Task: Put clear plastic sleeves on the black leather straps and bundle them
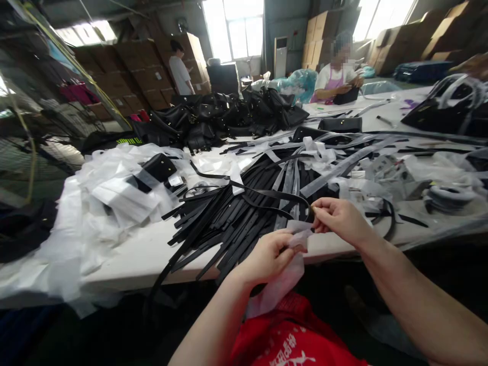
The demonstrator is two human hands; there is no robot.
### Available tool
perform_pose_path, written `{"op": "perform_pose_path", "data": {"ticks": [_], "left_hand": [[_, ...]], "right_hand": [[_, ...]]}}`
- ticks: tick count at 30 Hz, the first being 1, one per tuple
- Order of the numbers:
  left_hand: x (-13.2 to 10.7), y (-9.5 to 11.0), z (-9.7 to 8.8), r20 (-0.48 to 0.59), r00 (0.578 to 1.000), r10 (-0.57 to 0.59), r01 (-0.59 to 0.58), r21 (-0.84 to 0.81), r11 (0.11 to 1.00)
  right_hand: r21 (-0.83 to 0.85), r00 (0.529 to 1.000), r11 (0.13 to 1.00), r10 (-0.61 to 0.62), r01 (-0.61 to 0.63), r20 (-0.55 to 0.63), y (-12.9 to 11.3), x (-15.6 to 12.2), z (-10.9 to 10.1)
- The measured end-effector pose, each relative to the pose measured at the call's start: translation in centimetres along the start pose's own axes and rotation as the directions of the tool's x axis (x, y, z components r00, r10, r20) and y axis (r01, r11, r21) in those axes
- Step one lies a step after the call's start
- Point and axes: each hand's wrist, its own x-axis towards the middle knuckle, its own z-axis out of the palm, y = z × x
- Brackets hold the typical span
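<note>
Close to the table's front edge, my left hand [271, 254] is closed on a thin, translucent white wrapping sheet [287, 277], which hangs down in front of me. My right hand [337, 218] pinches a black strap [267, 193] near its end. That strap curves back from my fingers over a large fanned-out pile of black straps [236, 223]. The sheet's upper edge reaches close to my right fingertips; whether they touch it I cannot make out. Part of the strap near my hands is hidden behind fingers and sheet.
Crumpled white wrapping sheets [122, 188] heap up on the left, with a black bag piece among them. Black handbags [229, 114] are piled at the back. Clear plastic strips [343, 165] and bundled straps [450, 195] lie right. A person [335, 81] works across the table [133, 267].
</note>
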Motion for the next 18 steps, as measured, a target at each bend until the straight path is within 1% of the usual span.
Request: {"op": "perform_pose_path", "data": {"ticks": [1, 2, 3, 4, 5, 6, 8, 11, 12, 14, 16, 18], "left_hand": [[0.5, -0.1, 0.5, -0.012, 1.0, 0.016, -0.016, 0.033, 0.999], [1.0, -0.2, 1.0, -0.044, 0.999, 0.011, -0.011, 0.008, 1.0], [1.3, -0.5, 1.5, -0.078, 0.997, -0.019, 0.013, -0.072, 0.997], [1.5, -0.7, 1.9, -0.111, 0.991, -0.071, 0.049, -0.188, 0.981], [1.6, -1.1, 2.4, -0.129, 0.982, -0.136, 0.091, -0.309, 0.947], [1.6, -1.4, 2.8, -0.136, 0.968, -0.209, 0.135, -0.42, 0.898], [1.4, -2.0, 3.5, -0.113, 0.934, -0.34, 0.209, -0.6, 0.772], [1.3, -2.2, 4.3, -0.058, 0.871, -0.487, 0.254, -0.796, 0.549], [1.3, -2.1, 4.4, -0.047, 0.853, -0.52, 0.25, -0.837, 0.486], [1.5, -1.7, 4.7, -0.039, 0.835, -0.549, 0.226, -0.885, 0.407], [1.8, -1.3, 4.7, -0.029, 0.84, -0.542, 0.21, -0.903, 0.374], [2.0, -1.3, 4.6, -0.009, 0.843, -0.538, 0.22, -0.906, 0.361]], "right_hand": [[-0.031, 0.999, 0.999, -0.019, 0.018, -0.027, 0.1, 0.0, -0.5], [-0.046, 0.998, 0.998, -0.034, 0.032, -0.053, 0.2, -0.1, -0.9], [-0.046, 0.997, 0.998, -0.043, 0.04, -0.07, 0.2, -0.1, -1.3], [-0.034, 0.996, 0.998, -0.047, 0.044, -0.078, 0.3, -0.2, -1.7], [-0.016, 0.996, 0.999, -0.049, 0.048, -0.076, 0.4, -0.3, -1.9], [0.002, 0.996, 0.999, -0.053, 0.054, -0.072, 0.5, -0.4, -2.1], [0.035, 0.996, 0.997, -0.062, 0.064, -0.071, 0.9, -0.5, -2.0], [0.101, 0.987, 0.993, -0.052, 0.067, -0.15, 1.6, -0.7, -1.1], [0.127, 0.981, 0.989, -0.044, 0.069, -0.191, 1.9, -0.7, -0.6], [0.2, 0.961, 0.976, -0.029, 0.087, -0.275, 2.2, -0.5, 0.3], [0.326, 0.947, 0.939, -0.003, 0.113, -0.32, 2.3, -0.2, 1.0], [0.466, 0.957, 0.877, 0.025, 0.117, -0.288, 2.1, 0.1, 1.1]]}}
